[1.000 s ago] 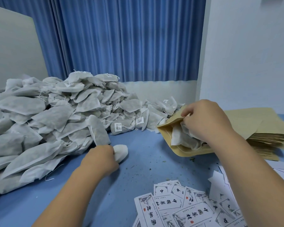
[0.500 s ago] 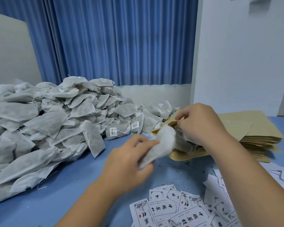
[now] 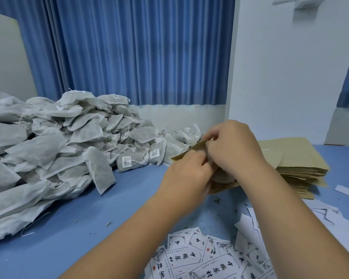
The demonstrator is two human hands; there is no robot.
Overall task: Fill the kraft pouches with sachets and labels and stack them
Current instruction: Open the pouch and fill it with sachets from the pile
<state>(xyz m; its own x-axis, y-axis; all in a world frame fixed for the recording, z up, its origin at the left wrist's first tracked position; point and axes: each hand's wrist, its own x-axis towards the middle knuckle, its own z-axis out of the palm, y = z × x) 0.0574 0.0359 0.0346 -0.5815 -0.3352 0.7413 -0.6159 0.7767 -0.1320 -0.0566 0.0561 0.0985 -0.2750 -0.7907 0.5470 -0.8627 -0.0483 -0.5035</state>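
Sachet carried by left hand (image 3: 186,174) half a second ago was out of sight. Hand had moved from mid-air to kraft pouch (image 3: 190,151). Left fingers curled into pouch mouth, touching right hand (image 3: 233,147); couldn't tell what they gripped. Right hand pinched pouch's top edge. Pouch sat tilted on bench (image 3: 109,208), against pouch stack (image 3: 302,170), right of sachet pile (image 3: 58,150). Labels (image 3: 191,256) lay nearest camera.

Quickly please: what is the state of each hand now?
Left hand: fingers curled at the pouch mouth; what they hold cannot be told.
Right hand: pinches the pouch's upper edge.
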